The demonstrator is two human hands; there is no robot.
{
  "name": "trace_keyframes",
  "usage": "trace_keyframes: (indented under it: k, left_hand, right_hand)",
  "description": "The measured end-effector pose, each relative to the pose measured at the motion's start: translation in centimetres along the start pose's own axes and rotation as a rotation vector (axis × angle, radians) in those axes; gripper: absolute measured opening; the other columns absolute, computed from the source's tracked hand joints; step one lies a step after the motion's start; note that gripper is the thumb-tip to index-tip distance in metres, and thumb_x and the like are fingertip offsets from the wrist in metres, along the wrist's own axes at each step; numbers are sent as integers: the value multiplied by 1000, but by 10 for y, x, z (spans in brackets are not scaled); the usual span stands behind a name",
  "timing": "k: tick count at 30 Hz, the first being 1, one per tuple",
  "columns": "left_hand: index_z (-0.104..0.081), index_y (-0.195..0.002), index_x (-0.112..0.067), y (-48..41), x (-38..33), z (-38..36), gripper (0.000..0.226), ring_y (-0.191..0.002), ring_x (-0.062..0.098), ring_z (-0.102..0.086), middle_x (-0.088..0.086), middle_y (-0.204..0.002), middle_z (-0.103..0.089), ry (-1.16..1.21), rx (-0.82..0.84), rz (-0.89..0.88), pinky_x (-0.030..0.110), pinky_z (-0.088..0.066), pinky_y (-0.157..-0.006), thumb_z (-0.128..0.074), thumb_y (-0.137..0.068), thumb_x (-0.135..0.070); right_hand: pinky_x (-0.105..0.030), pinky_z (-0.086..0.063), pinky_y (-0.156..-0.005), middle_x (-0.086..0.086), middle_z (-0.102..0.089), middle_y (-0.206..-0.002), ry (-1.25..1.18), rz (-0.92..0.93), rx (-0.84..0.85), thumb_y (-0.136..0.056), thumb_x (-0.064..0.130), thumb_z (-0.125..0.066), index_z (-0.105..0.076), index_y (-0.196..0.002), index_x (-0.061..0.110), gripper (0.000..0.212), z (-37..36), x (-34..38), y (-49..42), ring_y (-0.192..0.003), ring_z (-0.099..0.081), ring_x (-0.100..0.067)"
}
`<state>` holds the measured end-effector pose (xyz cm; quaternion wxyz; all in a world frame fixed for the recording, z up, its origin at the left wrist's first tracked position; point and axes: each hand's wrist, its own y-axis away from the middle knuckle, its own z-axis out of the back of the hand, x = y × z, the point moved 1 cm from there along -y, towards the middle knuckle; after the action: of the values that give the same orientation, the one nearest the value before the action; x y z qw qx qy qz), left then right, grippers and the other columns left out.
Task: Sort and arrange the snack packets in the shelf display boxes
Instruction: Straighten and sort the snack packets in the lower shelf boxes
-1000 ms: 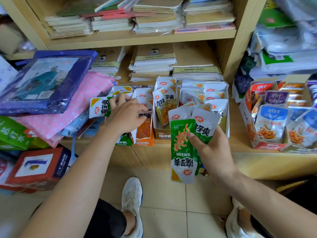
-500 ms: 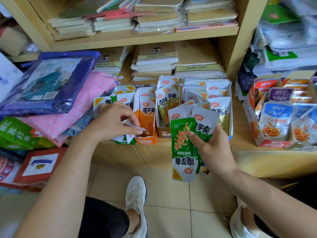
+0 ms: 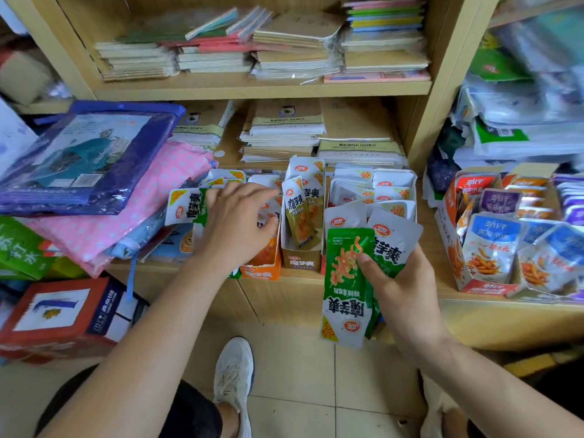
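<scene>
green packets (image 3: pixel 346 279) are gripped by the fingers of the right hand (image 3: pixel 401 289), just before the shelf (image 3: pixel 284 295). the left hand (image 3: pixel 235 229) is spread over the orange box (image 3: pixel 260 273); whether a packet is pinched cannot be told. matching colours should be gathered, then slid in upright.

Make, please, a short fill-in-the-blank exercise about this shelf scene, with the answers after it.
1. The right hand holds packets printed white and ___.
2. The left hand has its fingertips at the ___ box.
3. The shoe on the floor tiles is ___.
4. The dotted bundle left of the boxes is ___.
Answers: green; orange; white; pink.
</scene>
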<state>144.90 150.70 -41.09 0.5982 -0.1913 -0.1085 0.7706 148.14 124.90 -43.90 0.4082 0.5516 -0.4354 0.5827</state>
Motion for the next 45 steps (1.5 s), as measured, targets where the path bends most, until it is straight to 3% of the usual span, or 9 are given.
trace_keyframes:
  k: [6,10,13,18,21,29,37,42,45]
  left_hand:
    - [-62,-135,-30,10,-67,-6,46,-102,4,-62,-17,-115,-68,558,181,-22,38,-52,-93,-68,-91,-43]
    - [-26,-151,-46,30,-110,-14,106,-108,5,-62,-16,-127,-59,805,443,110,34,-55,-92,-79,-64,-70]
    - [-16,-151,-52,39,-124,-25,121,-110,14,-65,-10,-127,-58,849,449,177,42,-57,-92,-88,-54,-61]
    - [-40,-147,-31,34,-125,-26,93,-88,10,-74,-2,-102,-73,1029,345,319,26,-60,-72,-90,-71,-12]
    - [-46,-138,-22,34,-118,-22,78,-89,13,-75,2,-102,-76,1098,288,396,33,-62,-77,-86,-75,-2]
    - [-64,-118,-11,37,-73,-4,32,-97,13,-73,0,-102,-78,1237,176,535,22,-52,-81,-70,-89,2]
    - [-66,-120,-10,49,-42,9,32,-116,25,-67,9,-118,-73,1425,149,550,43,-47,-105,-64,-91,3]
    - [-63,-124,-7,70,-36,7,44,-114,37,-66,16,-118,-72,1474,176,563,50,-51,-101,-70,-81,-10]
    - [-65,-119,-6,77,-36,10,37,-107,32,-70,13,-111,-75,1388,114,588,45,-55,-95,-74,-84,-5]
  right_hand:
    - [-52,-61,-82,-5,-77,-104,-126,-37,-33,-86,8,-73,-62,-111,10,28,23,6,-5,-95,-75,-25]
    - [-63,-57,-84,-15,-75,-106,-254,-109,-36,-84,8,-73,-64,-114,5,31,38,5,-7,-97,-73,-37]
    - [-61,-57,-85,-15,-75,-108,-285,-143,-46,-86,5,-71,-64,-113,8,29,48,4,-7,-98,-73,-37]
    - [-63,-57,-85,-14,-75,-109,-307,-164,-95,-90,6,-68,-62,-117,5,27,60,-1,-8,-100,-72,-35]
    - [-60,-57,-87,-8,-76,-106,-246,-128,-146,-89,8,-71,-65,-112,10,23,67,-2,-8,-98,-73,-30]
    - [-54,-58,-89,-3,-76,-105,-199,-91,-73,-89,9,-72,-64,-114,11,27,38,7,-7,-97,-74,-24]
    - [-51,-60,-85,-13,-74,-110,-353,-174,158,-88,1,-68,-61,-118,6,32,-5,17,-6,-101,-72,-35]
    - [-44,-60,-82,-16,-73,-115,-360,-177,323,-86,-3,-68,-57,-126,0,41,-40,13,1,-102,-72,-34]
    - [-37,-61,-72,-13,-76,-106,-333,-197,258,-85,-6,-70,-60,-118,1,36,-52,10,0,-94,-74,-32]
